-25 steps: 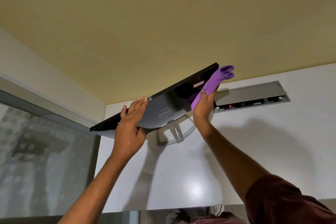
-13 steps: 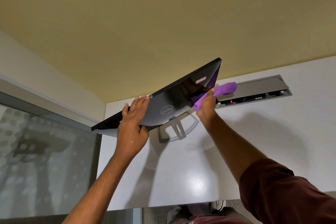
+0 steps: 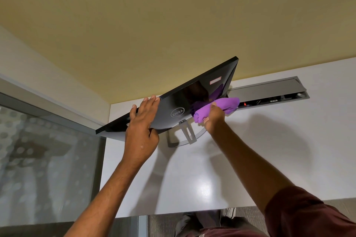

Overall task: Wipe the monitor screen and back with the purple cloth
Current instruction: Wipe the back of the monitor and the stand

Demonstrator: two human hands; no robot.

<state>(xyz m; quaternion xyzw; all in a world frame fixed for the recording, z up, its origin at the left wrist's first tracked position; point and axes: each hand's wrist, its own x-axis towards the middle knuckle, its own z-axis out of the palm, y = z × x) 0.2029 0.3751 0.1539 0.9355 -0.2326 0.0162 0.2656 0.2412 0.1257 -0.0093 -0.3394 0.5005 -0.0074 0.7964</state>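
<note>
**White desk, monitor's back under the cloth**

White glossy desktop [image 3: 269, 150] is carrying the glossy black flat monitor [image 3: 169, 100]. It is standing tilted on its curved grey metal stand [image 3: 187, 133], with its logo-bearing back facing the camera. The bunched purple cloth [image 3: 221, 105] is pressing against the right part of that back, just beside the stand's neck. The right hand [image 3: 213, 120] is gripping the cloth, fingers curled tight round the wad. The left hand [image 3: 142, 129] is lying flat on the back's left part. Its fingers are straight and reaching the upper edge, its thumb is at the lower edge, and it is steadying the panel without clasping anything. Beyond the monitor, a long grey cable tray [image 3: 269, 90] is sitting open in the desk, and a frosted glass panel [image 3: 38, 159] is bordering the left.

By the look of it, the back-wiping step is under way; whether the screen is already clean cannot be told. The next move is probably calling for a sweep leftward past the logo, with the left hand shifting aside while bracing against tipping.
</note>
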